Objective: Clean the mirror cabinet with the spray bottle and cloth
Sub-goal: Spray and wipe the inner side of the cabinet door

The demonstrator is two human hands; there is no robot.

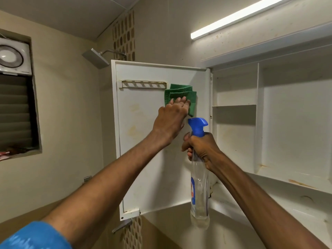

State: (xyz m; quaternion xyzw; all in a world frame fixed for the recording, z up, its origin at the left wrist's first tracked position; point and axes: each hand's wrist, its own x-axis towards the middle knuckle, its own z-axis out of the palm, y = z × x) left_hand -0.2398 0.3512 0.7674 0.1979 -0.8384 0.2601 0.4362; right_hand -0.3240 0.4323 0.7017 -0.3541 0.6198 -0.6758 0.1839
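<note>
The white cabinet door [143, 159] stands swung open, its inner face toward me, with yellowish stains. My left hand [170, 117] presses a folded green cloth [179, 93] flat against the door's upper right part, just below a white holder rail [143, 84]. My right hand [201, 150] grips the neck of a clear spray bottle [199, 194] with a blue trigger head [197, 125]; the bottle hangs upright in front of the door's hinge side. The open cabinet interior [287, 114] with white shelves is to the right.
A shower head [96, 58] juts out above the door's top left corner. A lit tube light [233, 17] runs above the cabinet. An exhaust fan [12, 56] and a louvred window [16, 112] are on the left wall. A white ledge [287, 209] lies below the cabinet.
</note>
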